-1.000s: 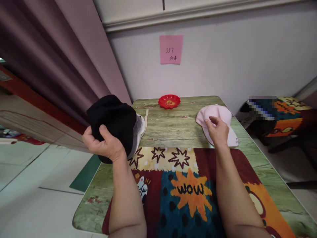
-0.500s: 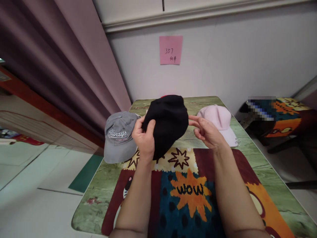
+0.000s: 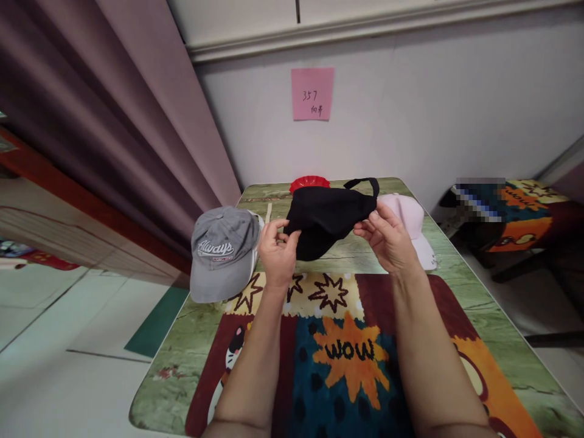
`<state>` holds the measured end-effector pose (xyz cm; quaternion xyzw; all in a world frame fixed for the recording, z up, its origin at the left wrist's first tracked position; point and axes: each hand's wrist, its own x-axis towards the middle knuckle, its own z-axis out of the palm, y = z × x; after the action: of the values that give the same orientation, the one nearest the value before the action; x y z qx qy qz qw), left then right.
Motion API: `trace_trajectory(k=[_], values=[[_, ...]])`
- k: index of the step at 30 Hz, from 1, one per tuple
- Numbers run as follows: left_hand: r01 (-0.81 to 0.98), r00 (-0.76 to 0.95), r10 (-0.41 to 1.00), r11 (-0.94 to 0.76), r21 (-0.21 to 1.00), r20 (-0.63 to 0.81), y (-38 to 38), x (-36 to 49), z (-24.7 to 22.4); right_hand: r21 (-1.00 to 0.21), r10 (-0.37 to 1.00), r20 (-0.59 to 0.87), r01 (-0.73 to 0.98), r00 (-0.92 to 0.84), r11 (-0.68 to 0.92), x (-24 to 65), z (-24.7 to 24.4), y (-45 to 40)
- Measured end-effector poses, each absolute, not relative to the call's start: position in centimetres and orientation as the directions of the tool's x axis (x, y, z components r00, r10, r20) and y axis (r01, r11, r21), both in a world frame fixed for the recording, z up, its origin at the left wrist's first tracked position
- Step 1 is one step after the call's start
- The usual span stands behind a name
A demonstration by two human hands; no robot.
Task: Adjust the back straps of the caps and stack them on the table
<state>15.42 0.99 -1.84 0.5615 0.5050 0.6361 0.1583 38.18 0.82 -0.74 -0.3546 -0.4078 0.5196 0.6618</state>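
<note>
A black cap (image 3: 326, 219) is held up above the far half of the table, with a loop of its strap standing out at the upper right. My left hand (image 3: 278, 252) pinches its left edge between thumb and fingers. At its right edge, just below the strap, my right hand (image 3: 385, 234) grips the fabric. To the left lies a grey cap (image 3: 223, 249) with white lettering, its brim toward me. A pale pink cap (image 3: 413, 228) rests on the right, partly hidden behind my right hand.
Behind the black cap a red fluted dish (image 3: 310, 182) shows in part. A patterned mat (image 3: 351, 353) covers the near part of the green table (image 3: 168, 365). A pink note (image 3: 312, 94) is on the wall, and a purple curtain (image 3: 168, 91) hangs at the left.
The black cap has been lowered and turned, so its strap loop and the red dish now show. My right hand has closed on its right edge, where the fingers were extended before.
</note>
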Motion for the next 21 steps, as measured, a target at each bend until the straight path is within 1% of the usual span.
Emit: trace_trajectory(k=[2, 6, 9, 11, 12, 14, 16, 18, 19, 21], values=[[0.315, -0.318, 0.8, -0.417, 0.852, 0.509, 1.2, 15.6, -2.6, -0.896, 0.964, 0.235, -0.357, 0.127, 0.266, 38.1, -0.9, 0.9], [0.241, -0.291, 0.832, -0.414, 0.878, 0.473, 1.7, 16.3, -4.5, -0.899, 0.931, 0.341, -0.245, 0.127, 0.363, 38.1, -1.4, 1.0], [0.187, -0.281, 0.857, -0.392, 0.901, 0.431, 1.9, 17.1, -5.9, -0.901, 0.91, 0.379, -0.156, 0.166, 0.404, 38.2, -2.0, 1.1], [0.193, -0.252, 0.878, -0.367, 0.91, 0.407, 2.0, 17.4, -6.4, -0.909, 0.896, 0.398, -0.045, 0.2, 0.414, 38.4, -2.3, 1.3], [0.228, -0.225, 0.888, -0.353, 0.907, 0.402, 2.0, 17.4, -6.5, -0.907, 0.886, 0.414, 0.013, 0.209, 0.421, 38.5, -2.3, 1.3], [0.379, -0.131, 0.91, -0.32, 0.868, 0.393, 2.0, 16.9, -6.2, -0.891, 0.869, 0.454, 0.106, 0.199, 0.442, 38.7, -2.3, 1.4], [0.587, -0.007, 0.939, -0.274, 0.762, 0.343, 2.0, 15.9, -5.4, -0.874, 0.863, 0.48, 0.164, 0.159, 0.456, 38.9, -2.2, 1.3], [0.737, 0.074, 0.966, -0.22, 0.639, 0.248, 1.9, 14.7, -4.4, -0.865, 0.867, 0.483, 0.22, 0.121, 0.451, 38.9, -2.0, 1.2], [0.771, 0.065, 0.971, -0.195, 0.606, 0.23, 1.9, 14.1, -4.0, -0.861, 0.872, 0.479, 0.246, 0.101, 0.444, 38.9, -2.0, 1.1], [0.783, -0.018, 0.954, -0.172, 0.597, 0.3, 1.8, 13.3, -3.3, -0.849, 0.88, 0.472, 0.296, 0.05, 0.438, 38.8, -1.9, 1.0]])
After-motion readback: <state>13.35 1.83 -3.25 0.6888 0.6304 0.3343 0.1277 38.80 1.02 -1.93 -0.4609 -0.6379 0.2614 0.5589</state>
